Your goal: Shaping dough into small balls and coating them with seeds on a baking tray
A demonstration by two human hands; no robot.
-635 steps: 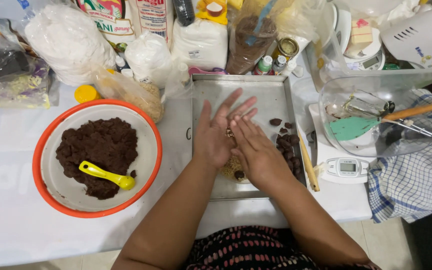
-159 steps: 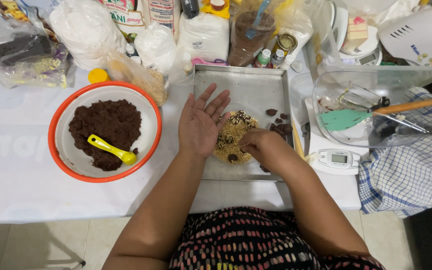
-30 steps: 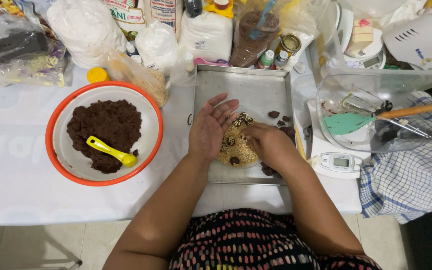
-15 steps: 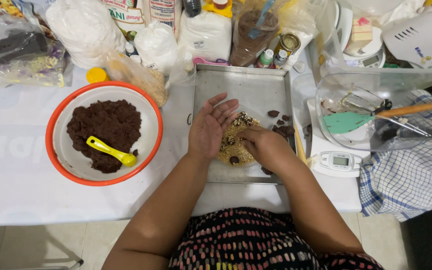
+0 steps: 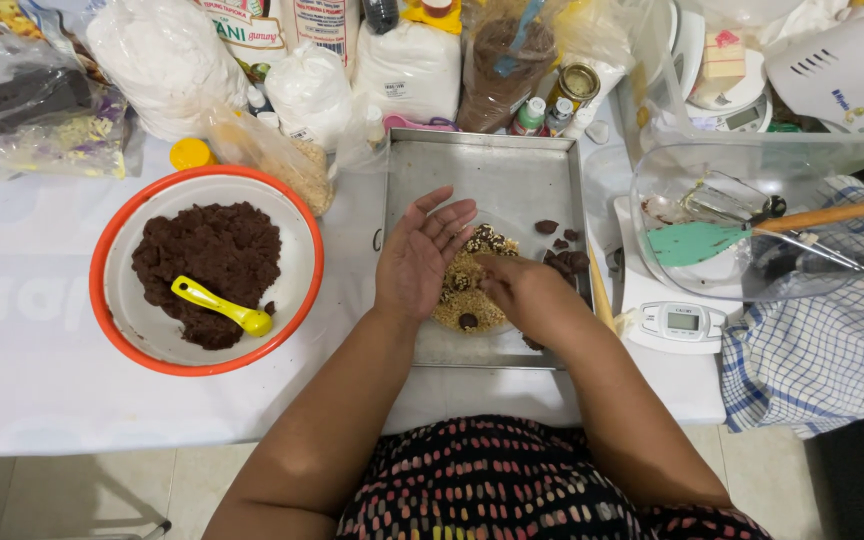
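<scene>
- Since half a second ago the left hand point(image 5: 420, 262) has barely shifted: it stays palm up and spread wide over the tray point(image 5: 512, 170), while the right hand point(image 5: 522, 292) has drawn its fingers in a little tighter over the crumbs point(image 5: 462, 292).
- The left hand holds nothing that I can see; its fingers point toward the far side of the tray.
- The right hand is curled, knuckles up, fingertips narrow and pressed into the tan crumbs; whether it pinches anything, I cannot tell.
- The crumbs sit in a mound in the middle of the tray, just right of the left palm, with 1 dark ball point(image 5: 468, 321) lying on their near edge.
- A few dark pieces point(image 5: 546, 227) lie on the tray's right side, beyond the right hand.
- Left of the tray stands an orange-rimmed bowl point(image 5: 102, 250) holding dark dough point(image 5: 207, 255) and a yellow scoop point(image 5: 220, 305).
- Right of the tray is a white scale point(image 5: 677, 322), and on it a clear bowl point(image 5: 652, 180) with a green spatula point(image 5: 697, 243).
- Bags of flour point(image 5: 167, 60) crowd the far side of the table.
- A checked cloth point(image 5: 822, 350) hangs at the right edge.
</scene>
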